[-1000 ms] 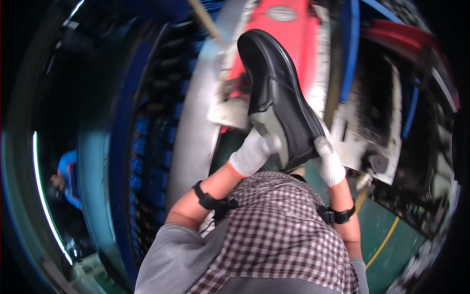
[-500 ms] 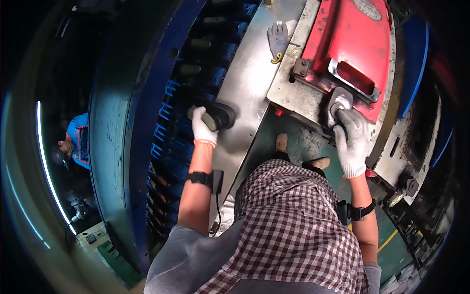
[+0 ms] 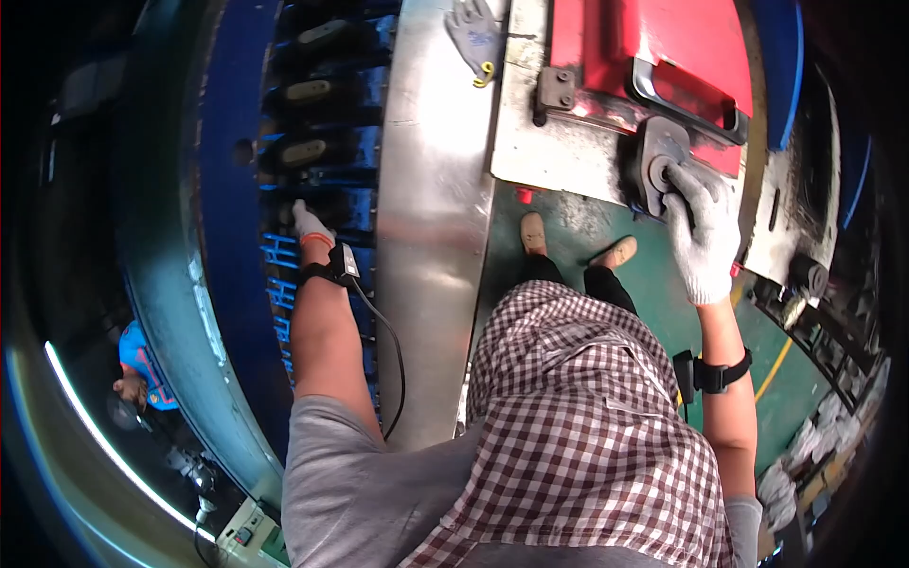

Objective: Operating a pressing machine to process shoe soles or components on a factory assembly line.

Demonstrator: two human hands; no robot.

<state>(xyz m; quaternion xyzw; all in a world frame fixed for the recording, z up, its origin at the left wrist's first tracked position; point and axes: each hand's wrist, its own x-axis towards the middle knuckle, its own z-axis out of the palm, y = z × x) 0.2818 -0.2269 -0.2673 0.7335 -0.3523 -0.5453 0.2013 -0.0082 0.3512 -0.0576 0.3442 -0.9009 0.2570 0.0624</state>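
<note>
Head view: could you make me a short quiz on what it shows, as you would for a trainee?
1. Which hand touches the grey block beside the red cover?
A: left
B: right
C: neither

2. True or false: the grey glove lies on the metal counter.

3. What pattern does the apron have?

Key:
1. B, the right hand.
2. True.
3. Checked, brown and white.

Mtl ledge (image 3: 431, 256) w/ gry glove (image 3: 475, 40)
</note>
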